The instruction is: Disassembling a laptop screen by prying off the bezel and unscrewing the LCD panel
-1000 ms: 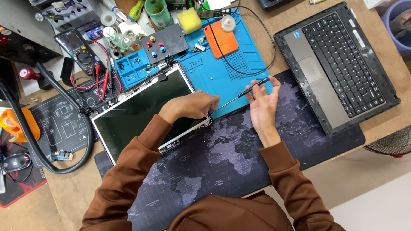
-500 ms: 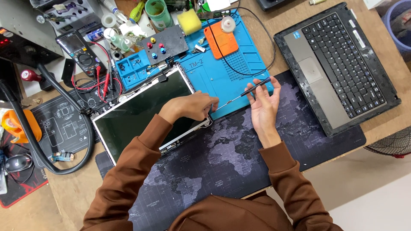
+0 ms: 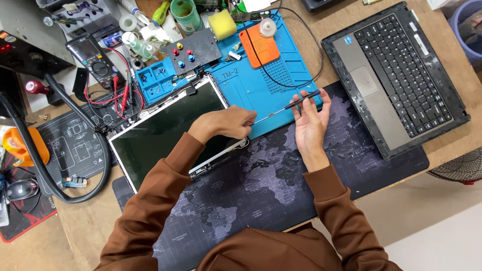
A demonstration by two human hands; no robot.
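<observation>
Head view: the right hand [image 3: 310, 118] pinches a screwdriver [image 3: 288, 106] by its black handle, tip pointing toward the left hand [image 3: 232, 122], which rests curled, holding nothing visible, on the corner of a screen panel [image 3: 165, 133]; a laptop base [image 3: 396, 75] lies right of the right hand.

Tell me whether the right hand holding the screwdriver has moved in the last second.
No. The right hand keeps the screwdriver at the same spot on the blue mat's lower right corner.

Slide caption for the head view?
Left hand steadies a laptop screen panel while right hand works a screwdriver at its corner.
</observation>
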